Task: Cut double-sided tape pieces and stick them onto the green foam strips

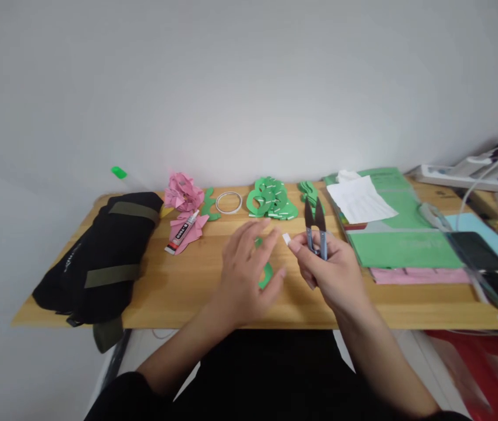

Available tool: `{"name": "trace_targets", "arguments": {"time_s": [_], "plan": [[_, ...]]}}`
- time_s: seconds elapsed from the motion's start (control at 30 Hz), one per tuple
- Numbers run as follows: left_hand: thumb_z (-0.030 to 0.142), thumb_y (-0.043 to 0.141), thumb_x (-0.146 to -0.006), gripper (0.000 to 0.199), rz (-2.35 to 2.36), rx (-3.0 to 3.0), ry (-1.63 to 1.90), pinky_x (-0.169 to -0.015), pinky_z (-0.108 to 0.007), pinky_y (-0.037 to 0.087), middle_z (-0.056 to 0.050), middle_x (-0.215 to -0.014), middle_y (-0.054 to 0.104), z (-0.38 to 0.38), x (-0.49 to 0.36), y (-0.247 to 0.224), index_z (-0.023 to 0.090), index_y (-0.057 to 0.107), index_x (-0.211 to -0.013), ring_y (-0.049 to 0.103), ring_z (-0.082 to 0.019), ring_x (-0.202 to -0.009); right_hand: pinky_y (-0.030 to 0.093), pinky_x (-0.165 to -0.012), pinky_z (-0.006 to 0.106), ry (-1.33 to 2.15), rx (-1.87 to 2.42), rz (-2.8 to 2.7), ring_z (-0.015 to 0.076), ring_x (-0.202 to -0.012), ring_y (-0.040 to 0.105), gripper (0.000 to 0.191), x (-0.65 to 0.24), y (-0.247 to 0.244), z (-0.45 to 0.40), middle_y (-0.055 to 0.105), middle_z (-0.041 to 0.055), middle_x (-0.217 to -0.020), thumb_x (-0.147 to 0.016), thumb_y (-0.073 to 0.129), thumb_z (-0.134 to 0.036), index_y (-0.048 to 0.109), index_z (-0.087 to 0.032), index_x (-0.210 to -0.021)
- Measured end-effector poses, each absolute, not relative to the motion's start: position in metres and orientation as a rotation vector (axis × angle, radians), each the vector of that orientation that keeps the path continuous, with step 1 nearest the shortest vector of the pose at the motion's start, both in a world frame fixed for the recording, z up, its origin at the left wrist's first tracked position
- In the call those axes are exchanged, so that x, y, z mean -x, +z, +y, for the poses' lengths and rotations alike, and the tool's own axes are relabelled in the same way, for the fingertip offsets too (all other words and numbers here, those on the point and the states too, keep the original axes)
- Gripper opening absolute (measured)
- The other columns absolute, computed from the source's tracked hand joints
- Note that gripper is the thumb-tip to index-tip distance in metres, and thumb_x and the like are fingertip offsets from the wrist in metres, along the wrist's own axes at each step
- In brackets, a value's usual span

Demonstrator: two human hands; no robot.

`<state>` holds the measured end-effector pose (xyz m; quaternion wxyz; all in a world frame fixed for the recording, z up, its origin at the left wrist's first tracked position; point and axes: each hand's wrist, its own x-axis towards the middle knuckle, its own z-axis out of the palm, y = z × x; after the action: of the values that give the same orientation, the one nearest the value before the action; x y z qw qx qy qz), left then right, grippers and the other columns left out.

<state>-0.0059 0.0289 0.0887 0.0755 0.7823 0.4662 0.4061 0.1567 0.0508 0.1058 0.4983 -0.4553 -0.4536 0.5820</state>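
Note:
My right hand (334, 263) grips a pair of thread snips (315, 225), blades pointing up and apart. Between its thumb and forefinger is a small white strip (286, 238), perhaps tape. My left hand (246, 266), slightly smeared by motion, has its fingers spread and holds nothing I can see. Under those fingers lies a green paper cutout (266, 276), partly hidden. Beyond the hands sits a pile of curved green cutouts (270, 199) with white strips on them. A smaller green stack (308, 190) rests just behind the snips.
Along the back are a tape roll (229, 202) and crumpled pink paper (182, 192). A glue tube (182, 233) lies on pink scraps. A black bag (108, 257) occupies the left end. White tissue (360, 199), green packs (407, 248), a phone (490, 269) and a power strip (468, 175) fill the right.

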Motion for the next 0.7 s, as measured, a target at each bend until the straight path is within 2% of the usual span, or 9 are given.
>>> {"name": "trace_targets", "arguments": {"time_s": [0.07,0.13,0.2,0.27,0.43,0.7], "plan": [[0.02,0.06,-0.087,0.042,1.546,-2.405,1.278,-0.107,-0.054,0.038,-0.015,-0.13,0.06,0.035,0.004,0.096,0.017,0.056,-0.129,0.051,-0.031,-0.126,0.025,-0.029,0.016,1.389,1.066,-1.076,0.0039,-0.03,0.032,0.028,-0.158,0.107,0.049,0.042,-0.0098,-0.039,-0.076,0.076,-0.04,0.061,-0.017,-0.07],[0.019,0.058,-0.089,0.024,1.505,-2.249,1.326,-0.097,-0.044,0.047,-0.01,-0.111,0.07,0.041,0.002,0.104,0.017,0.064,-0.113,0.062,-0.025,-0.108,0.025,-0.029,0.016,1.362,1.042,-1.054,0.0044,-0.03,0.034,0.026,-0.159,0.109,0.047,0.043,-0.0092,-0.039,-0.079,0.073,-0.039,0.062,-0.018,-0.072],[0.02,0.058,-0.09,0.012,1.358,-1.974,1.327,-0.083,-0.034,0.053,-0.005,-0.092,0.073,0.045,-0.002,0.111,0.018,0.068,-0.096,0.066,-0.018,-0.088,0.026,-0.03,0.016,1.329,1.033,-1.041,0.0048,-0.031,0.035,0.024,-0.158,0.111,0.045,0.044,-0.0086,-0.039,-0.081,0.071,-0.039,0.063,-0.018,-0.074],[0.021,0.059,-0.088,0.01,1.249,-1.71,1.314,-0.076,-0.029,0.054,-0.003,-0.085,0.073,0.047,-0.008,0.116,0.018,0.068,-0.086,0.066,-0.015,-0.079,0.027,-0.031,0.016,1.297,1.044,-1.044,0.0051,-0.032,0.036,0.022,-0.158,0.111,0.044,0.044,-0.0084,-0.04,-0.083,0.071,-0.039,0.065,-0.018,-0.076],[0.021,0.063,-0.082,0.008,1.218,-1.501,1.318,-0.073,-0.029,0.052,-0.002,-0.081,0.074,0.051,-0.017,0.12,0.019,0.069,-0.08,0.066,-0.014,-0.076,0.028,-0.032,0.018,1.235,1.1,-1.085,0.0062,-0.032,0.036,0.022,-0.159,0.112,0.042,0.045,-0.008,-0.04,-0.083,0.07,-0.04,0.066,-0.019,-0.078],[0.015,0.064,-0.082,0.007,1.261,-1.751,1.379,-0.073,-0.027,0.052,0.0,-0.079,0.072,0.052,-0.02,0.122,0.019,0.066,-0.077,0.066,-0.014,-0.077,0.031,-0.032,0.019,1.18,1.172,-1.139,0.0071,-0.032,0.04,0.024,-0.161,0.112,0.04,0.047,-0.0078,-0.043,-0.083,0.068,-0.042,0.07,-0.018,-0.089]]}}
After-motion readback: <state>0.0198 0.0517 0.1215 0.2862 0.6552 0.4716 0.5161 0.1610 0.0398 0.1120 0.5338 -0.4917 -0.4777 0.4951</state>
